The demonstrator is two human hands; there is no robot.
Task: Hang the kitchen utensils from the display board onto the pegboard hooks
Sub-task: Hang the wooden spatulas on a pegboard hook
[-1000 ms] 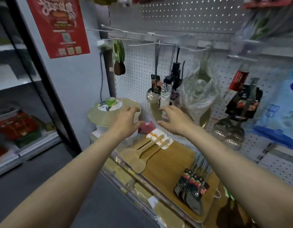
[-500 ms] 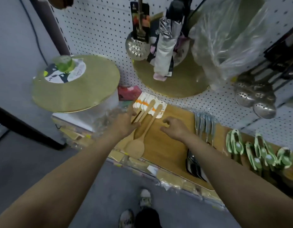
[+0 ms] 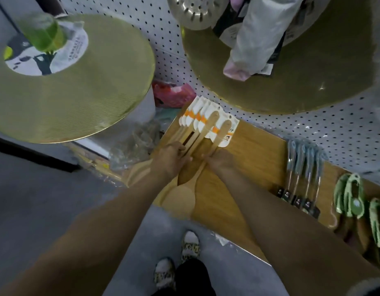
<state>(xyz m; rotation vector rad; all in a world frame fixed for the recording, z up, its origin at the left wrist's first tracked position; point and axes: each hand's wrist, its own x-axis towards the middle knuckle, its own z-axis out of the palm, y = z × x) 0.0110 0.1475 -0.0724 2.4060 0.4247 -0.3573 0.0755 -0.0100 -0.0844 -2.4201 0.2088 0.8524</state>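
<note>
Hands: we see our left hand (image 3: pixel 172 157) and right hand (image 3: pixel 222 160) side by side at the centre of the frame, both laid on the wooden spatulas (image 3: pixel 197 146).
Left hand: its fingers curl over the handles on the left of the bundle; whether they have closed fully round them we cannot tell.
Right hand: its fingers rest on the rightmost handle, a loose touch as far as we can judge.
Spatulas: they lie on the wooden display board (image 3: pixel 255 150), mid-frame, blades toward the lower left, white-and-orange card tags (image 3: pixel 203 113) toward the upper right.
Long axis: it runs from lower left to upper right, straight out past our fingertips toward the pegboard (image 3: pixel 163 35).
Nearer hand: neither; both sit at mid-handle, so we judge either could lift.
Hooks: none shows in this view.
Beyond: packaged whisks (image 3: pixel 302 167) lie right of the spatulas on the same board.
</note>
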